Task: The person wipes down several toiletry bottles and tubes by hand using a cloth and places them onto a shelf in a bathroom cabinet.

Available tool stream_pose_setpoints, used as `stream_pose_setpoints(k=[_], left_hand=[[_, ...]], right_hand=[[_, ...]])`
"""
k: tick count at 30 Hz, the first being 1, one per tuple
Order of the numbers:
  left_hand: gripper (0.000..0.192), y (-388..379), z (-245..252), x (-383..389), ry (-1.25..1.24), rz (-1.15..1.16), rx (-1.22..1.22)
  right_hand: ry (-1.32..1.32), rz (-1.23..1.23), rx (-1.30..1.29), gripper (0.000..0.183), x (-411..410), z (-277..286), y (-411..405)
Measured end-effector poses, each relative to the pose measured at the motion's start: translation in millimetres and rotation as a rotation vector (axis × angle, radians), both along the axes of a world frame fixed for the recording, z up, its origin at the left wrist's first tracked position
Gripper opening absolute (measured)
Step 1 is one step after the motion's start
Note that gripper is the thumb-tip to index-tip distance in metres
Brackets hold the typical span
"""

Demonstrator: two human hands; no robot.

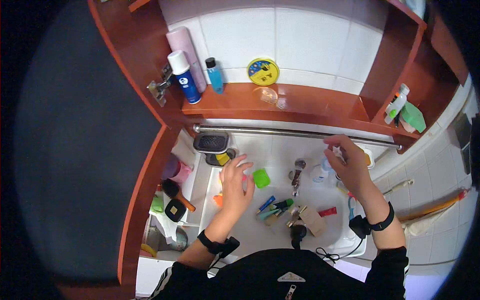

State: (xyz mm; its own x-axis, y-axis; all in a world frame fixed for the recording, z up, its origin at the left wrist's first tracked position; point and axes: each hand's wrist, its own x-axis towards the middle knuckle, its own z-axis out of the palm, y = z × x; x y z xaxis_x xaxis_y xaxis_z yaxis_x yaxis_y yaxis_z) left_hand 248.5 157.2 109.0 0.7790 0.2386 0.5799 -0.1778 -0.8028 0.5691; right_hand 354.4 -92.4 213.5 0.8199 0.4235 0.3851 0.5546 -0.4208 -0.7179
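My left hand hovers over the left part of the white sink, fingers spread and holding nothing. A bright green square object lies just right of its fingertips; small orange and pink things are partly hidden behind the hand. My right hand is raised at the sink's right rear, thumb and index finger apart. A pale patch shows between those fingers, probably background. Beside it stands a clear bottle with a label. The faucet rises between my hands. In the basin lie several cosmetic tubes, a red tube and a beige box.
A metal rail crosses below a red-brown shelf bearing a blue spray can, blue bottle and yellow round tin. An open cabinet door stands left. A hairbrush lies in the side compartment.
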Motion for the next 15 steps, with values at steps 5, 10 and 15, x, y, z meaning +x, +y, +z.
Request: stream_pose_setpoints(k=[5, 10, 15], left_hand=[[0.030, -19.1, -36.5, -2.3, 0.113, -0.088, 0.030], [0.030, -9.1, -94.7, 1.3, 0.226, -0.174, 0.004], [0.026, -2.0, -153.4, -2.4, 0.481, -0.267, -0.093]], right_hand=[[0.084, -0.042, 0.045, 0.020, -16.4, -37.4, -49.0], [0.357, 0.013, -0.081, 0.017, -33.1, -78.4, -84.6], [0.472, 0.013, -0.326, 0.028, -32.9, -198.2, -128.7]])
